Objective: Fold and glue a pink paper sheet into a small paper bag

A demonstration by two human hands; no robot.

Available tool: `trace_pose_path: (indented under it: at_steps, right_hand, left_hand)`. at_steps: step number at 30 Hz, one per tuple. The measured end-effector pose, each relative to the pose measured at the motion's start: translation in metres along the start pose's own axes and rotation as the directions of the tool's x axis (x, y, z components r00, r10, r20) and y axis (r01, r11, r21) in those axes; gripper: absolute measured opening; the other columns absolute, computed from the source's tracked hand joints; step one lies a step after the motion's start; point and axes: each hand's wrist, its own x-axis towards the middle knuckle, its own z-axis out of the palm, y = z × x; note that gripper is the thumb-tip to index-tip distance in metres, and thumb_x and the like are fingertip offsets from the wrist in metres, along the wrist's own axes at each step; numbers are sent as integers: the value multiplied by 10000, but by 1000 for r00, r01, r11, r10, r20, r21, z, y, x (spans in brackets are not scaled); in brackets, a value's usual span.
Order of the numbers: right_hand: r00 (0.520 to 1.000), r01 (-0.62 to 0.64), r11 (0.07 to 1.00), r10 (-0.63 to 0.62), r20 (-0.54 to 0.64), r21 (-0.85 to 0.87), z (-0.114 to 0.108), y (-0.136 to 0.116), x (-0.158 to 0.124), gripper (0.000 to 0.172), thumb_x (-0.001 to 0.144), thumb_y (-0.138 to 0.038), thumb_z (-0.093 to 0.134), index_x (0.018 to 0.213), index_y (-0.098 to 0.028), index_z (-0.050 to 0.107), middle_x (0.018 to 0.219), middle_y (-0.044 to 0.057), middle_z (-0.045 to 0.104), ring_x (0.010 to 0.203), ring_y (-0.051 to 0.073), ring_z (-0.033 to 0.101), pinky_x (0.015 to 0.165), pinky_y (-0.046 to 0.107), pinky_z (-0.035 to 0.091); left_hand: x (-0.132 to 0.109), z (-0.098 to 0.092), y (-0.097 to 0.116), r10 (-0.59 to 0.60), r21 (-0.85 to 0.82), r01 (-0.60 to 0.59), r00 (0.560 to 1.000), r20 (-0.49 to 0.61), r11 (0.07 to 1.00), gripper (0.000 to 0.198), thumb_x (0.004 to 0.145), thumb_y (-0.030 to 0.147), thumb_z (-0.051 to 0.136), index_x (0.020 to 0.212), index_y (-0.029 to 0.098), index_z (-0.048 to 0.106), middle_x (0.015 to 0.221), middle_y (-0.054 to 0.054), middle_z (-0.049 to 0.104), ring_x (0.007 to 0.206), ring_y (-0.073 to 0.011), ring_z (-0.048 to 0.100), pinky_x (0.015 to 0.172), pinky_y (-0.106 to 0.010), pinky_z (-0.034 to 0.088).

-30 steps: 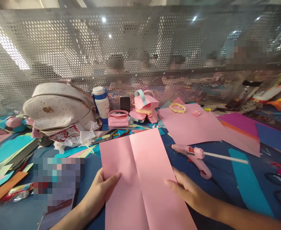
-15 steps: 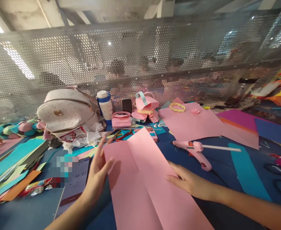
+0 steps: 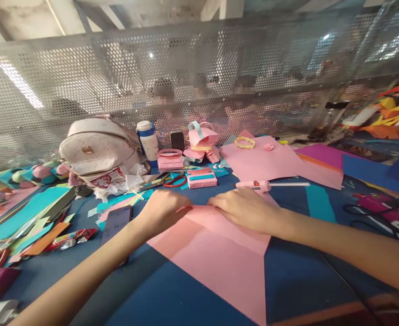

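A pink sheet of paper (image 3: 226,267) lies on the blue table in front of me, its far edge folded over. My left hand (image 3: 167,206) is closed on the far left part of that edge, fingertips curled under and partly hidden. My right hand (image 3: 242,206) grips the same edge a little to the right, its fingers bent over the paper. Just beyond my right hand is a pink glue gun (image 3: 257,184) with a long glue stick in its back, its handle mostly covered by the hand. A phone (image 3: 116,222) rests beside my left forearm.
Behind stand a white backpack (image 3: 93,147), a bottle (image 3: 148,142) and small pink paper boxes (image 3: 170,160). Red-handled scissors (image 3: 175,179) lie past my left hand. Coloured paper strips (image 3: 32,215) cover the left; a magenta power strip (image 3: 386,210) with cables lies right. A perforated metal screen (image 3: 185,68) rises behind.
My left hand, open and off the paper before, has moved right and closed on the far edge. The sheet has turned, and my right hand has shifted to that edge.
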Motion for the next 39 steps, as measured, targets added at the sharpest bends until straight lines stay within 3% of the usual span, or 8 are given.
trace_pose_path:
  at_steps: [5, 8, 13, 17, 21, 25, 31, 39]
  right_hand:
    - [991, -64, 998, 64, -116, 2, -4, 6, -7, 145, 900, -283, 597, 1023, -211, 575, 858, 25, 731, 715, 223, 676, 543, 271, 307]
    - [991, -49, 998, 52, -124, 25, 1, 8, -9, 44, 898, -198, 574, 940, -204, 587, 859, 20, 724, 735, 205, 670, 562, 267, 321]
    - [994, 31, 996, -22, -103, 88, 25, 6, -8, 258, 873, -31, 480, 964, -193, 659, 828, 26, 735, 733, 186, 682, 599, 279, 407]
    - [981, 98, 990, -79, -174, 103, 50, 3, -7, 504, 870, -2, 443, 1341, -157, 536, 1205, 112, 685, 1045, 227, 668, 831, 362, 531]
    - [971, 204, 962, -175, -163, 181, 71, 3, -6, 558, 960, -175, 463, 1499, -135, 322, 1515, 133, 408, 1372, 243, 423, 1081, 449, 419]
    - [980, 201, 927, -192, -59, 317, 78, 8, -6, 643, 977, -377, 485, 1537, -183, 233, 1575, 113, 288, 1441, 245, 299, 1151, 480, 322]
    - [977, 184, 882, -214, 21, 435, 84, 15, -8, 650, 993, -425, 433, 1546, -185, 190, 1600, 98, 210, 1473, 237, 209, 1195, 482, 231]
    - [974, 206, 840, -224, -25, 503, 93, 16, -11, 689, 983, -419, 463, 1553, -211, 139, 1602, 98, 199, 1470, 261, 214, 1198, 491, 215]
  left_hand:
    - [-8, -23, -4, -132, -65, 138, 988, 83, 988, 202, 892, 223, 539, 855, 233, 737, 769, 4, 729, 688, -144, 638, 607, -213, 393]
    - [-16, -21, -6, -158, -68, 167, 980, 121, 984, 209, 900, 236, 535, 871, 236, 742, 771, 2, 732, 673, -146, 641, 599, -212, 397]
    - [-29, 17, -16, -166, 88, 157, 979, 116, 984, 336, 935, 156, 454, 1121, 265, 712, 926, -33, 772, 794, -208, 721, 651, -260, 480]
    - [-40, 52, -16, -58, 127, 48, 996, 74, 991, 487, 954, 98, 350, 1394, 240, 502, 1309, -77, 636, 1116, -225, 660, 888, -342, 538]
    - [-47, 73, -9, 42, 141, -45, 999, 25, 989, 567, 983, 289, 437, 1518, 195, 275, 1523, -133, 382, 1380, -268, 420, 1109, -466, 392]
    - [-50, 77, -5, 67, 111, -74, 996, 65, 991, 693, 979, 445, 434, 1552, 198, 134, 1575, -135, 264, 1449, -272, 285, 1172, -478, 282]
    - [-54, 76, -4, 99, 64, -108, 986, 137, 992, 766, 959, 541, 416, 1555, 179, 97, 1594, -135, 200, 1468, -294, 230, 1179, -496, 245]
    - [-56, 79, -8, 113, 42, -121, 980, 161, 992, 776, 947, 541, 447, 1553, 184, 121, 1598, -123, 202, 1457, -314, 258, 1178, -491, 255]
